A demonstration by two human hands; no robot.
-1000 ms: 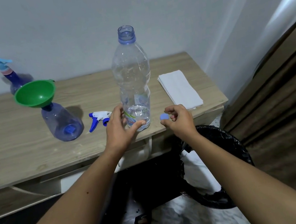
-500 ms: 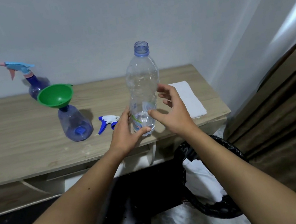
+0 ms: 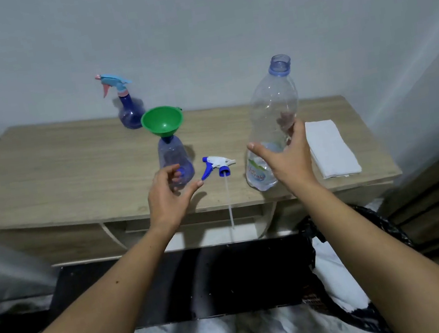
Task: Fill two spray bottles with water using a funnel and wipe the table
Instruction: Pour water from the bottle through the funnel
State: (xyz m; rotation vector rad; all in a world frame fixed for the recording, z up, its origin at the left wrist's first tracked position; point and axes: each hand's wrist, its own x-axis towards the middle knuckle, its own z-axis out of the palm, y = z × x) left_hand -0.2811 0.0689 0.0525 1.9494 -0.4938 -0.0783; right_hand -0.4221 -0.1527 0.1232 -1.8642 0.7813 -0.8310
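right hand: fingers wrapped round water bottle, uncapped, tilted
left hand: spread, holding nothing, just before spray bottle with funnel in neck
sprayer: on bench between hands
cloth: right of right hand

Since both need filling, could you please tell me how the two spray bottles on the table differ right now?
The far spray bottle by the wall wears its light-blue trigger head; the near spray bottle has none and carries a green funnel in its neck. Its white-and-blue trigger head lies beside it. Both have translucent blue bodies and stand upright.
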